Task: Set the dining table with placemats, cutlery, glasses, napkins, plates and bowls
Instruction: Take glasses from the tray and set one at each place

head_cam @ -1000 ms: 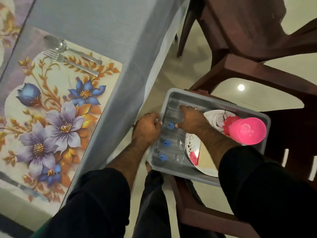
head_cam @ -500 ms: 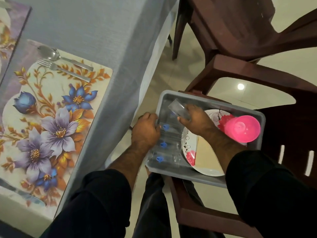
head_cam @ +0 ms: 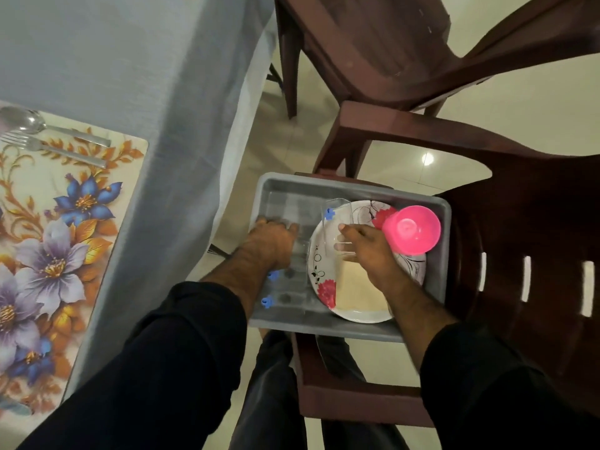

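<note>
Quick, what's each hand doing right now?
Left hand: down in the grey plastic tub, grip hidden.
Right hand: closed on a clear drinking glass.

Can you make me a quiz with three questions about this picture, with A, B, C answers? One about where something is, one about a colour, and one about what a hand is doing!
1. Where is the grey tray?
A. on the chair seat
B. on the table
C. on the floor

2. What colour is the plastic cup?
A. green
B. pink
C. yellow

3. What is the right hand doing?
A. resting empty
B. holding a fork
C. holding a clear glass

Answers: 1 A, the tray sits on the brown chair. 2 B, the cup is bright pink. 3 C, its fingers wrap a see-through glass above the flowered plate.
</note>
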